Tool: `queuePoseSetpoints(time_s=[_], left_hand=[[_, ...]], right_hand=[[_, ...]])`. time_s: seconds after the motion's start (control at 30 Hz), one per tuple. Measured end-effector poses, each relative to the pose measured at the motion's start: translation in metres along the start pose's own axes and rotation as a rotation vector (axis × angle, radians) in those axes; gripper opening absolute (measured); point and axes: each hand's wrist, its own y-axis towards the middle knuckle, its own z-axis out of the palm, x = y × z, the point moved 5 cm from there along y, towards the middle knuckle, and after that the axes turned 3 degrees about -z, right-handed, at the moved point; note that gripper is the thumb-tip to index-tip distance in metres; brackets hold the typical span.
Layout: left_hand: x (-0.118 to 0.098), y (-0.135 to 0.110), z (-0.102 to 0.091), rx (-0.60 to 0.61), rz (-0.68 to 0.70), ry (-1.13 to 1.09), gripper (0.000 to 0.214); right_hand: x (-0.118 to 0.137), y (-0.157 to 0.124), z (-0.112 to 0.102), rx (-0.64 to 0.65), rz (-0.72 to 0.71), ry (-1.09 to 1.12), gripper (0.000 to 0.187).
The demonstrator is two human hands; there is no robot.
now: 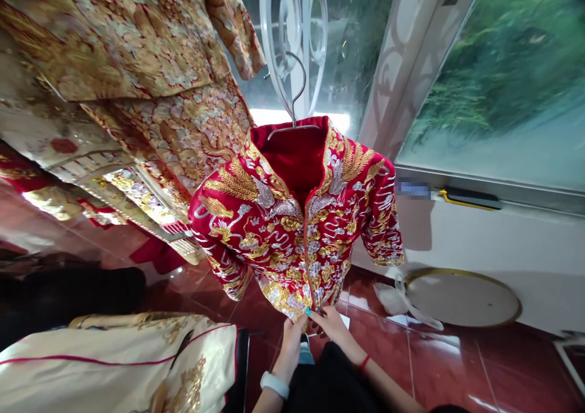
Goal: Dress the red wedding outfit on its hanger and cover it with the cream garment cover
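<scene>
A red jacket (297,224) with heavy gold and silver embroidery hangs on a wire hanger (295,105) from a white metal stand. Both of my hands meet at its bottom hem, at the front opening. My left hand (292,334), with a white band on the wrist, pinches the hem's left flap. My right hand (331,324), with a red string on the wrist, pinches the right flap beside it. The fingertips are partly hidden in the fabric.
Gold embroidered garments (137,66) hang at the upper left. A cream and gold garment (119,358) lies at the lower left. A round gold-rimmed tray (461,297) leans by the white wall on the red tiled floor (457,364). Windows (503,78) are behind.
</scene>
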Motion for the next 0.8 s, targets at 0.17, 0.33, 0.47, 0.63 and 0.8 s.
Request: queuePoseSetpoints(time_s=[0.17,0.33,0.47,0.63,0.8], left_hand=[[0.000,-0.003,-0.004,0.014,0.007,0.041,0.036],[-0.002,-0.003,-0.012,0.006,0.027,0.098,0.041],[0.000,0.000,-0.017,0.004,0.027,0.123,0.044],[0.011,0.006,-0.022,-0.007,-0.004,0.111,0.048],[0.023,0.013,-0.024,-0.016,-0.051,0.114,0.054]], right_hand=[[-0.005,0.000,0.007,0.093,0.063,-0.024,0.035],[-0.002,-0.008,0.006,0.143,0.035,-0.068,0.042],[0.012,-0.012,-0.002,0.155,-0.012,-0.112,0.036],[0.020,-0.013,-0.007,0.210,0.046,-0.128,0.022],[0.016,-0.013,0.005,0.269,0.204,-0.084,0.024]])
